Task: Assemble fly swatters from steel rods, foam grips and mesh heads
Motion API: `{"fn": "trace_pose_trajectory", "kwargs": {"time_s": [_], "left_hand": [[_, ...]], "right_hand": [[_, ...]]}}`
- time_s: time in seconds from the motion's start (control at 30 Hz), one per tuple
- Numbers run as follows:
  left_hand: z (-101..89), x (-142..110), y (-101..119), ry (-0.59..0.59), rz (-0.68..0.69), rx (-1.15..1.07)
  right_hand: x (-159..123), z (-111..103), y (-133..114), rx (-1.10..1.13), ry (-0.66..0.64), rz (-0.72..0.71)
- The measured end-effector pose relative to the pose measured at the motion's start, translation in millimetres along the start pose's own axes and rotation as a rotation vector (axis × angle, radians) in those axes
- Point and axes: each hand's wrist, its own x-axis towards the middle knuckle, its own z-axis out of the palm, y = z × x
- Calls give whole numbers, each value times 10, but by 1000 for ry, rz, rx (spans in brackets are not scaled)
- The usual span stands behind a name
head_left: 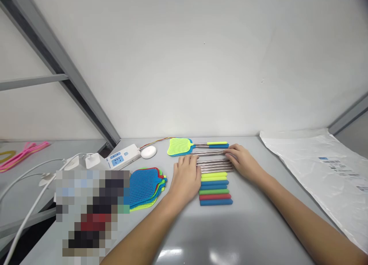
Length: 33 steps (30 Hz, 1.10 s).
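Observation:
A row of thin metal rods (215, 166) lies side by side on the grey table. My left hand (185, 177) rests palm down over their left ends, its fingers stretched out. At the rods' right side, my right hand (244, 161) has its fingertips closed on the end of an upper metal rod (211, 153), set a little apart from the rest. Just below the rods lie several coloured handle grips (214, 192) in yellow, blue, green and red. Behind my hands are fly swatters with a yellow head (179, 146) and a blue one beneath it.
Loose mesh swatter heads (143, 184) are stacked left of my left hand. A power strip (123, 157) and a round white device (148, 152) stand at the back left, near white cables (34, 219). A white plastic bag (319, 169) covers the right side. Part of the left foreground is pixelated.

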Motion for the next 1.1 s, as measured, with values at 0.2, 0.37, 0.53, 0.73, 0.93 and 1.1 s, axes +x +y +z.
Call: {"fn": "trace_pose_trajectory", "kwargs": {"time_s": [0.2,0.37,0.53,0.73,0.93,1.1], "left_hand": [[22,7,-1,-11,7,-14],[16,14,-8,-55,-3,-26],[25,24,-15,-92,-14,-18],[35,2,18,-123,18,22],[21,-13,51,-77,35,30],[25,-11,41,-67,62,33]], "right_hand": [[34,86,-36,15,-9,22],[69,128,-35,28,-20,2],[81,137,-9,42,-23,1],[87,108,-15,62,-47,2],[87,124,4,73,-25,36],[88,103,35,53,-47,65]]}}
